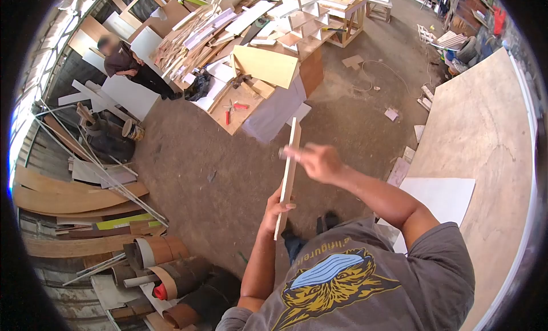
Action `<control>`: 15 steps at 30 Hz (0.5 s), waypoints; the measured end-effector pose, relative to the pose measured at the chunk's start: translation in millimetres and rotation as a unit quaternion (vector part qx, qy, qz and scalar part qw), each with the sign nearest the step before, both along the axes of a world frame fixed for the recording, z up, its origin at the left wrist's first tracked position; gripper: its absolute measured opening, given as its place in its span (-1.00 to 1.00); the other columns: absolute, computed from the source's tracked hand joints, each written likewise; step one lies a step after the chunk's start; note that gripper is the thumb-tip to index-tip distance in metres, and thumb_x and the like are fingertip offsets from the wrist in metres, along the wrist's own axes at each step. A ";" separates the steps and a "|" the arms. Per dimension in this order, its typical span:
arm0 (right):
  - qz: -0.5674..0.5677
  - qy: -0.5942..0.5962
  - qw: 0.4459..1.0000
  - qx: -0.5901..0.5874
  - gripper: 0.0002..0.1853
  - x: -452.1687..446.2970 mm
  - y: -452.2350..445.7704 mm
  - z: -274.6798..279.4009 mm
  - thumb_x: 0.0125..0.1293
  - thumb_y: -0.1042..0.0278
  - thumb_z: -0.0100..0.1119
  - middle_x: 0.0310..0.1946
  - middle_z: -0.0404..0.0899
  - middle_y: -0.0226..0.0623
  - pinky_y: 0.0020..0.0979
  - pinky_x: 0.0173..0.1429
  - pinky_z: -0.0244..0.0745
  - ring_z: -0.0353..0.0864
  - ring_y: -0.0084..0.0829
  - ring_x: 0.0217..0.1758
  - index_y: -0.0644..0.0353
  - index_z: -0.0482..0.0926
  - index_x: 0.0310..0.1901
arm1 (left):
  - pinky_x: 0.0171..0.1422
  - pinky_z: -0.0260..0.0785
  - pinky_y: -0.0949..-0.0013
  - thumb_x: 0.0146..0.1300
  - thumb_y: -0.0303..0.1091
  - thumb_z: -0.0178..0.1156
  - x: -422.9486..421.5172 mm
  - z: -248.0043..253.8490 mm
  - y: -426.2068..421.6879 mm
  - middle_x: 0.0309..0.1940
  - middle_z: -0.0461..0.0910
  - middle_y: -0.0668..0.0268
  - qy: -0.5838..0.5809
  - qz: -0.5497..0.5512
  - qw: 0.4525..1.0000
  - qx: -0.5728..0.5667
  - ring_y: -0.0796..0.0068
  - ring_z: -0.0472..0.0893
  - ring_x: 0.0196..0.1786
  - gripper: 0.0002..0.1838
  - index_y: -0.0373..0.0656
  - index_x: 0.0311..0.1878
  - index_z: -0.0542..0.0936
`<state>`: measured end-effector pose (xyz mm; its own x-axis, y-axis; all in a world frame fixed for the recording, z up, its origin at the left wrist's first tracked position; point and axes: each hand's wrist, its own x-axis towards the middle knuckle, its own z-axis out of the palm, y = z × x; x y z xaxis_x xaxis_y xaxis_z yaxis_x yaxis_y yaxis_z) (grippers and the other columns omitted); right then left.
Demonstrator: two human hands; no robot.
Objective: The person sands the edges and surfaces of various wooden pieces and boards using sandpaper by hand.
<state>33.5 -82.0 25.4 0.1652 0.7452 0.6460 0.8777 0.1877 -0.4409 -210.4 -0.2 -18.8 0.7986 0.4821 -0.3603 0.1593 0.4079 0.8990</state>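
Finding room to pass over the brown floor point(194, 171) on the left of the board point(290, 168), and in the gap on its right as far as the plywood sheet point(485, 125); meeting the loaded table point(242, 98) ahead, the thin poles point(142, 204) and curled sheets point(177, 247) leftward; bumping against the board itself between the left hand point(275, 210) low down and the right hand point(322, 162) higher up
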 end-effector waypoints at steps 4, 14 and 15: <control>-0.038 0.029 0.999 -0.016 -0.49 0.4 2.2 8.5 0.48 0.38 0.31 -0.49 0.62 -0.29 -0.23 -0.52 0.56 0.64 -0.32 -0.59 -0.19 0.68 0.43 | 0.32 0.42 0.29 -0.17 -0.14 0.38 11.3 15.6 -0.9 0.10 0.49 0.36 0.022 -0.001 0.999 0.030 0.44 0.50 0.13 0.20 -0.19 0.72 0.34; -0.007 0.032 0.998 -0.056 -0.56 2.1 -3.3 -4.4 0.52 0.33 0.28 -0.44 0.69 -0.26 -0.26 -0.51 0.59 0.63 -0.34 -0.58 -0.19 0.72 0.39 | 0.46 0.37 0.25 -0.17 -0.19 0.36 13.7 2.4 1.1 0.22 0.51 0.30 0.013 -0.001 0.998 0.060 0.31 0.49 0.27 0.20 -0.12 0.74 0.32; 0.001 0.028 0.998 -0.055 -0.55 -7.0 -6.2 -3.1 0.52 0.33 0.29 -0.48 0.66 -0.28 -0.24 -0.49 0.59 0.64 -0.34 -0.57 -0.19 0.71 0.40 | 0.49 0.35 0.26 -0.17 -0.18 0.37 15.6 5.4 1.0 0.27 0.51 0.27 0.010 0.003 0.999 0.050 0.29 0.49 0.31 0.21 -0.13 0.74 0.32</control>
<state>26.6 -88.2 22.4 0.1972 0.8112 0.5506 0.8507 0.1376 -0.5074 -194.8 0.8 -13.4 0.7888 0.5212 -0.3258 0.1749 0.3179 0.9319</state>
